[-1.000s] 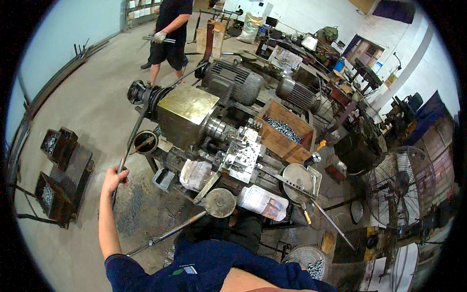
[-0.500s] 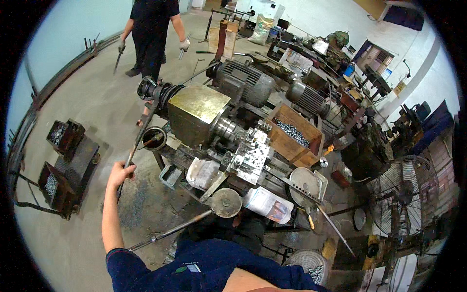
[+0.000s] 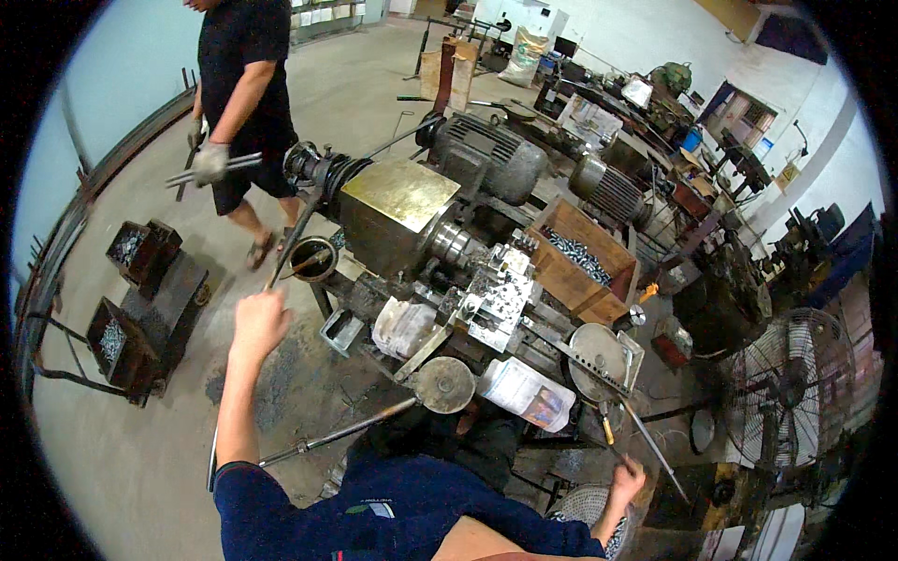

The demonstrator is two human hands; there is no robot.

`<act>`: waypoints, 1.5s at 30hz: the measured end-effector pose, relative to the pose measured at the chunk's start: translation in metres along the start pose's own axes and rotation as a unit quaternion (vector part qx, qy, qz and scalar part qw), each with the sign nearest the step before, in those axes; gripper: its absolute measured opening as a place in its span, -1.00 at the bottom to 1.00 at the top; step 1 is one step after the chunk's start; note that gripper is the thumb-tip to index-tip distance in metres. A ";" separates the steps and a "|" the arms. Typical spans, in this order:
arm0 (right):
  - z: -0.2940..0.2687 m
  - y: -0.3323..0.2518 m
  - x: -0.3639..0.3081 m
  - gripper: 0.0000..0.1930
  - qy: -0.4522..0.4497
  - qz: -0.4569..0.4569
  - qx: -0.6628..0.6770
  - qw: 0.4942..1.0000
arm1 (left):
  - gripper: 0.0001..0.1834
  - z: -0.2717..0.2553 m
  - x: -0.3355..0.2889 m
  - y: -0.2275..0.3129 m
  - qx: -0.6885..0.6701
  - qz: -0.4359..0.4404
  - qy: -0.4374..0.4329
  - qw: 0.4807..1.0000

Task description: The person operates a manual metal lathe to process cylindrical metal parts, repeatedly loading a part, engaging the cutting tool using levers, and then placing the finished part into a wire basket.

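My left hand (image 3: 262, 323) is closed around a long metal bar (image 3: 297, 229) that slants up to the left end of the lathe's headstock (image 3: 400, 201). The bar's lower part is mostly hidden behind my forearm. My right hand (image 3: 629, 479) is at the lower right, above a round basket (image 3: 585, 502) holding small metal pieces. Its fingers look curled together; what they hold, if anything, is too small to make out. Nearby hangs a tool with a yellow handle (image 3: 608, 430). The chuck (image 3: 452, 245) and the chip-covered carriage (image 3: 500, 297) stand in front of me.
A wooden box (image 3: 589, 262) of small metal pieces sits behind the carriage. Electric motors (image 3: 496, 159) stand beyond the headstock. A co-worker (image 3: 245, 103) in gloves walks at the far left, carrying metal rods. A trolley (image 3: 168, 318) with metal bins is at left, a fan (image 3: 786, 383) at right.
My right hand has come into view beside the basket. My left hand has shifted up and right, still on the bar. The co-worker has turned and moved left and nearer.
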State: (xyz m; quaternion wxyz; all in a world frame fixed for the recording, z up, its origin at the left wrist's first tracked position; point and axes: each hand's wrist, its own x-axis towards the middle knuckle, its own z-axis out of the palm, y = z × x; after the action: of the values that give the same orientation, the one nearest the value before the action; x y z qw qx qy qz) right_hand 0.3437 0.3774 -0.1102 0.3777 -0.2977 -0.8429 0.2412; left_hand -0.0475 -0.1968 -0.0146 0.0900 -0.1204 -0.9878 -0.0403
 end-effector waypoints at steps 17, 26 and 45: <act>0.158 -0.321 0.035 -0.62 -0.350 -0.345 0.226 0.841 | -0.56 0.004 0.001 0.187 -0.470 0.288 -0.158 0.820; 0.161 -0.308 0.049 -0.71 -0.362 -0.420 0.184 0.812 | -0.62 0.001 0.002 0.187 -0.531 0.281 -0.226 0.767; 0.306 -0.338 0.179 -0.75 -0.284 -0.479 -0.189 0.809 | -0.72 0.009 0.004 -0.047 -0.124 0.003 0.082 0.989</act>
State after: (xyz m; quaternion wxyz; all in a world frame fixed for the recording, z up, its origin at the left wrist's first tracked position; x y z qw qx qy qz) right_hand -0.0991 0.2051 0.0084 0.1253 0.1603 -0.9772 -0.0607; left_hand -0.0642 -0.2406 -0.0254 0.1553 -0.1302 -0.9641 -0.1718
